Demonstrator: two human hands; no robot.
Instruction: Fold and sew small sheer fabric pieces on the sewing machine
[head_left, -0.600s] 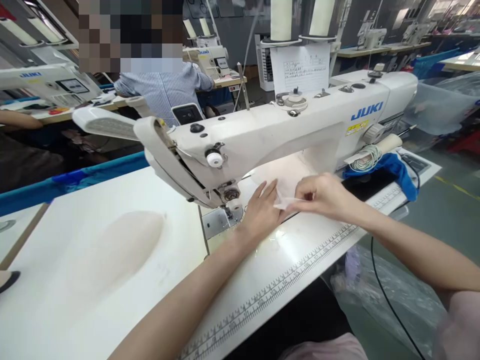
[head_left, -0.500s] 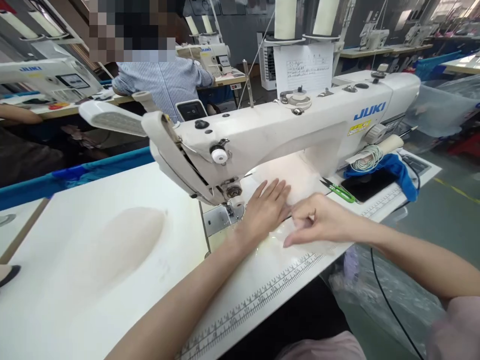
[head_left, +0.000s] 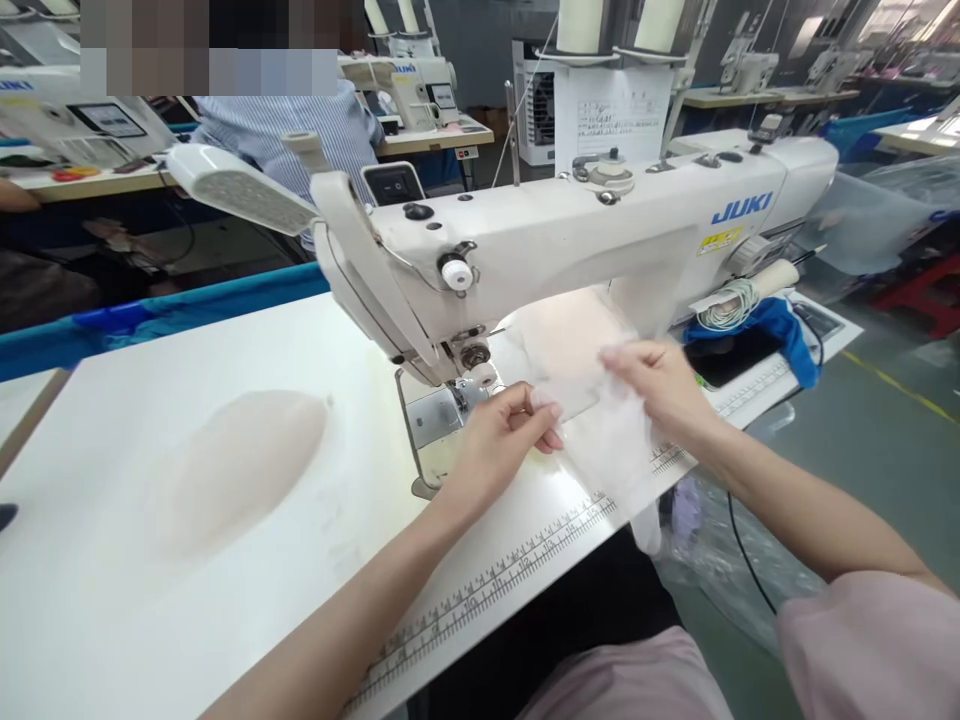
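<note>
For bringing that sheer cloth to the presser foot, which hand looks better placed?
The left, probably: the left hand pinches the sheer cloth close beside the presser foot, while the right hand, slightly blurred, is farther from it.

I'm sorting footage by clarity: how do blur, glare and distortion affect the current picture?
Head view: right hand motion-blurred, left hand crisper; head view: sheer white fabric washes out against the white tabletop, where glare shows; head view: left forearm looks stretched toward the lower edge, seemingly wide-angle distortion; head view: blocky pixelation covers part of a co-worker.
</note>
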